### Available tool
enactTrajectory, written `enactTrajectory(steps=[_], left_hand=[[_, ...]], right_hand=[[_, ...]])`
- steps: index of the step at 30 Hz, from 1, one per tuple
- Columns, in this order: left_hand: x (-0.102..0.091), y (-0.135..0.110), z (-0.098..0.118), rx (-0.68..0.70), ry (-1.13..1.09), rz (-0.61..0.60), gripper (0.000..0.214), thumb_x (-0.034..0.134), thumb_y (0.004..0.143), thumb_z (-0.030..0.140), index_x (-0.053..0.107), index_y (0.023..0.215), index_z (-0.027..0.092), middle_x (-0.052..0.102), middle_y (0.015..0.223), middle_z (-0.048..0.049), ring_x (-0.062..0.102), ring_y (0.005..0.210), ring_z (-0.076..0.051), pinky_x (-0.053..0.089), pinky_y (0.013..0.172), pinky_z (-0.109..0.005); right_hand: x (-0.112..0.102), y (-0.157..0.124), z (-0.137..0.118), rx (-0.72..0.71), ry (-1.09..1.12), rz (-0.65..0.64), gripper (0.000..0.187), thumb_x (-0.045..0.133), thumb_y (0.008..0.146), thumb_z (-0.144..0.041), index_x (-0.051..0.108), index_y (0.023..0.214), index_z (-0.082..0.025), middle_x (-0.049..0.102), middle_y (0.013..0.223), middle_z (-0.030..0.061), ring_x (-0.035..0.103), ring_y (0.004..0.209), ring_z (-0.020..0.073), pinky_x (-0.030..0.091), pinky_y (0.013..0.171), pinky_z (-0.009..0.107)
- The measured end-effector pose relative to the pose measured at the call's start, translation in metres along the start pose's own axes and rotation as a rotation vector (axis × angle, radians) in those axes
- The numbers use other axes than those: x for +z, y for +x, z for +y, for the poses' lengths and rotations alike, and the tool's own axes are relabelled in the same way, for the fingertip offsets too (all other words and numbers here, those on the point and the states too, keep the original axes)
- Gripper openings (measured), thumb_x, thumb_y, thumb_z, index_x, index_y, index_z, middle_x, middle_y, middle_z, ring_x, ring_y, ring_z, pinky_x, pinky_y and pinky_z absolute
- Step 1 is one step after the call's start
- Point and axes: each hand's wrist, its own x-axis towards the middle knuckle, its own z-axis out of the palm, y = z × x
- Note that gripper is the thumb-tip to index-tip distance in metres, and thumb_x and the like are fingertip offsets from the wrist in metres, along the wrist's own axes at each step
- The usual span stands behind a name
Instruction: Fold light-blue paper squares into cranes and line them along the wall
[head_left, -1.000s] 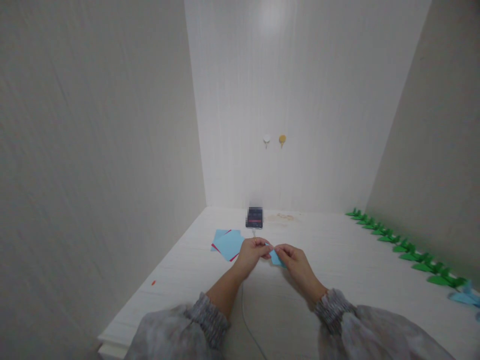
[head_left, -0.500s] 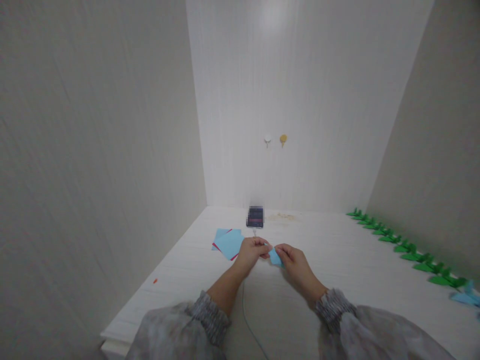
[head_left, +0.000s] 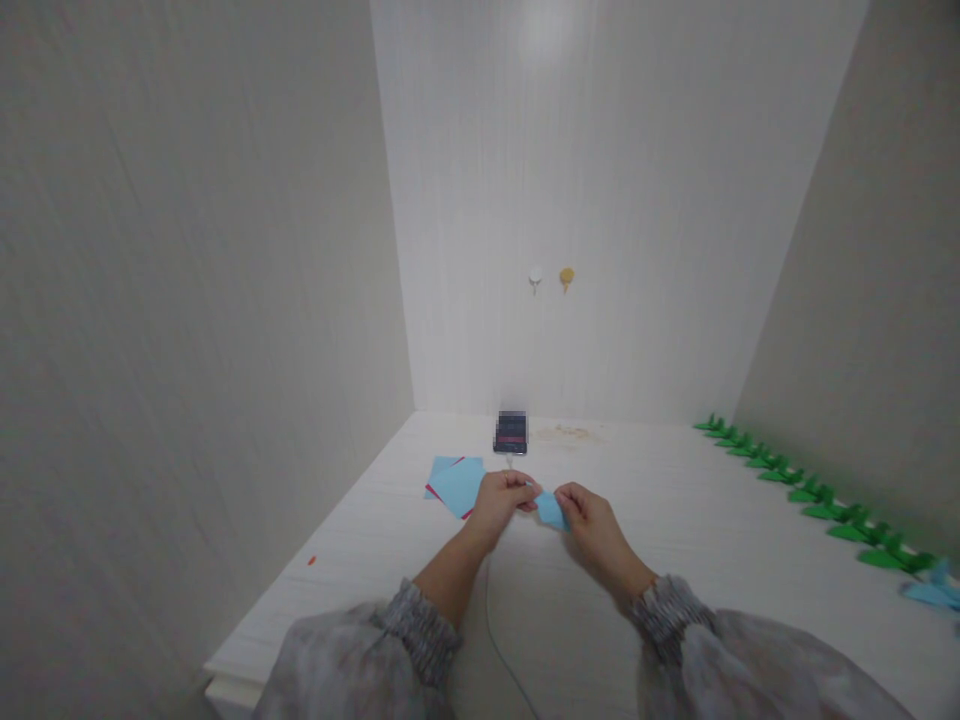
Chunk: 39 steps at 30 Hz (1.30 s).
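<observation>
Between my two hands is a small piece of folded light-blue paper, held just above the white table. My left hand pinches its left edge between thumb and fingers. On the other side, my right hand grips the right edge, with the fingers curled in. The exact folds are too small to make out. Just left of my left hand lies a stack of square sheets, light blue with red edges showing, partly covered by that hand.
A phone stands at the back, with a white cable running towards me. Green folded-paper figures line the right wall, ending in a blue one. An orange scrap lies left. Two hooks are on the back wall.
My hands have moved very slightly apart, and more of the blue paper shows between them. Both still hold it. The other things have stayed in place.
</observation>
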Motion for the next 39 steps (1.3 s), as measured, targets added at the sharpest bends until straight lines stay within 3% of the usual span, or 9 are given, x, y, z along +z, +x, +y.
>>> enactTrajectory(steps=[11,39], left_hand=[[0.003,0.000,-0.007,-0.018,0.004,-0.052,0.019,0.066,0.049,0.024,0.059,0.059,0.010,0.055,0.046,0.0008,0.048,0.043,-0.008,0.039,0.049,-0.021],[0.001,0.005,-0.016,-0.078,-0.023,-0.124,0.025,0.056,0.057,0.034,0.056,0.057,0.009,0.055,0.046,-0.0024,0.049,0.042,-0.009,0.038,0.048,-0.022]], right_hand=[[0.000,-0.003,-0.008,-0.005,0.141,-0.127,0.028,0.046,0.071,-0.040,0.059,0.075,-0.015,0.061,0.070,0.0034,0.053,0.065,0.0156,0.038,0.060,0.025],[0.005,0.000,0.002,0.083,0.129,-0.104,0.025,0.045,0.068,-0.034,0.059,0.063,-0.014,0.055,0.053,0.0006,0.045,0.049,0.0113,0.033,0.047,0.021]])
